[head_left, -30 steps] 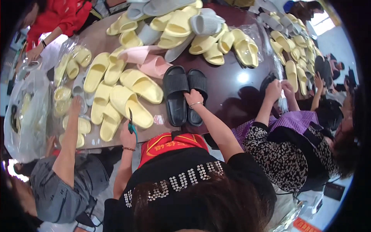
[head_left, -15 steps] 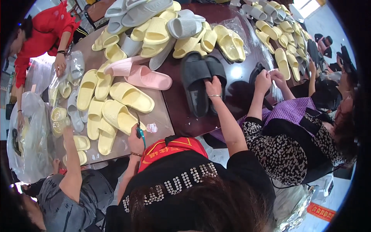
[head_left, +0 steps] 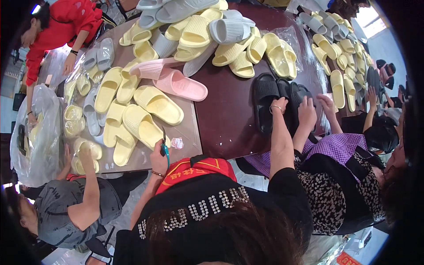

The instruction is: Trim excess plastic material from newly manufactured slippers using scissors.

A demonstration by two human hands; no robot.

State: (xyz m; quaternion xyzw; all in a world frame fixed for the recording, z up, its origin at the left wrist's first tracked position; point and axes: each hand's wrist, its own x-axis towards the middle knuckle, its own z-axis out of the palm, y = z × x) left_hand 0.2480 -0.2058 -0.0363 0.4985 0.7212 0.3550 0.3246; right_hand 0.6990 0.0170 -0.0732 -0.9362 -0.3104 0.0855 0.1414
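Note:
My left hand [head_left: 159,160] is closed around small snips with teal handles [head_left: 166,150], their dark tip pointing away from me beside a yellow slipper [head_left: 142,125]. At the right, my right hand [head_left: 281,103] grips a black slide slipper [head_left: 265,112] at its strap opening; the fingertips are partly hidden. More black slippers [head_left: 300,92] lie close against it. A co-worker's hand [head_left: 306,111] reaches over these, with that person's other hand [head_left: 327,104] raised just beyond. Pink slippers [head_left: 183,86] rest among the yellow ones, ahead of my left hand.
Yellow and grey slippers [head_left: 198,28] are heaped along the far side. Another slipper pile [head_left: 346,48] stands at far right. On the left, a co-worker's hand [head_left: 86,152] touches yellow slippers, near a clear plastic bag [head_left: 39,132]. A person in red [head_left: 68,26] leans in at far left.
My right hand and the black slippers have moved right across the dark tabletop. The co-worker's hands have parted and come over the slippers. My left hand still holds the snips.

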